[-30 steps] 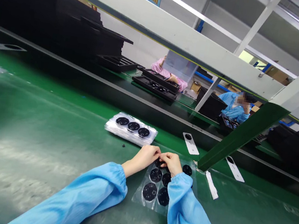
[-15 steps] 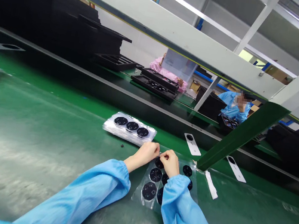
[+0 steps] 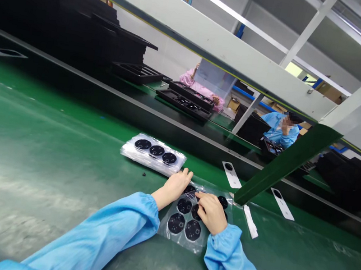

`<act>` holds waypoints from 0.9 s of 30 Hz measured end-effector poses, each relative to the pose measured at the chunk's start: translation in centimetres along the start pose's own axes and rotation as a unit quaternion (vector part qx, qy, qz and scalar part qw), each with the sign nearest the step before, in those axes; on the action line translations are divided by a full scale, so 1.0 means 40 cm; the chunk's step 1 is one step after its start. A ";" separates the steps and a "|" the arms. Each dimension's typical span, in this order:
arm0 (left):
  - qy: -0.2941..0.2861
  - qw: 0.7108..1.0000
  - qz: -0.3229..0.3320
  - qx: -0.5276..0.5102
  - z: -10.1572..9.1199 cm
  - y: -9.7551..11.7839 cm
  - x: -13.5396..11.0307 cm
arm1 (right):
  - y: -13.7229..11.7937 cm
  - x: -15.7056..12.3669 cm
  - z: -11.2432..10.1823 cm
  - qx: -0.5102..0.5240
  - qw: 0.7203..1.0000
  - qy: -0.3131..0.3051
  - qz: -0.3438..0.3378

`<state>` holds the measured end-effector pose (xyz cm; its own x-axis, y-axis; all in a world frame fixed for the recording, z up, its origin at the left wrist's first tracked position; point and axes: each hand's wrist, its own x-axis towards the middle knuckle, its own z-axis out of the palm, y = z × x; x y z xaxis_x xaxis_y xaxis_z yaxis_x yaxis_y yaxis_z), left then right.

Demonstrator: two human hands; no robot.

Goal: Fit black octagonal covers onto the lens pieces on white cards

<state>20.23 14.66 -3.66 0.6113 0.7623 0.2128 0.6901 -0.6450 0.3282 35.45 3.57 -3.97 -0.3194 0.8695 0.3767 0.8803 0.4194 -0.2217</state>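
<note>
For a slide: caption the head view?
Both hands, left hand and right hand, press a clear sheet of black discs onto green belt.

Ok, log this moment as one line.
left hand: flat on clear sheet | right hand: fingers on black discs | surface: green belt

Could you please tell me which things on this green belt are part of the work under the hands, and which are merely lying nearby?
In hand: left hand, right hand, clear plastic sheet of black octagonal discs.
Lying about: wrapped stack of discs, two white strips.

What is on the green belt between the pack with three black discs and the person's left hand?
The head view shows only bare green belt between the pack and the left hand.
</note>
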 end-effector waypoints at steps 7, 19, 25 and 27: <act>-0.015 0.985 0.134 -0.111 -0.024 0.031 -0.011 | -0.012 -0.001 0.003 -0.043 0.999 0.016 -0.016; -0.040 0.939 0.235 -0.246 0.033 0.000 0.052 | -0.052 -0.035 0.009 -0.181 0.981 0.038 -0.058; -0.036 0.928 0.297 -0.224 0.043 0.000 0.050 | -0.112 -0.052 -0.005 -0.234 0.971 0.038 -0.045; -0.034 0.923 0.318 -0.214 0.043 0.002 0.049 | -0.138 -0.064 -0.011 -0.242 0.969 0.039 -0.038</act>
<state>22.13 16.01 -4.80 0.8732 0.2225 0.4335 -0.0239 -0.8690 0.4942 31.57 -1.10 -3.32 -0.3782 0.8107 0.4469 0.9229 0.2927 0.2501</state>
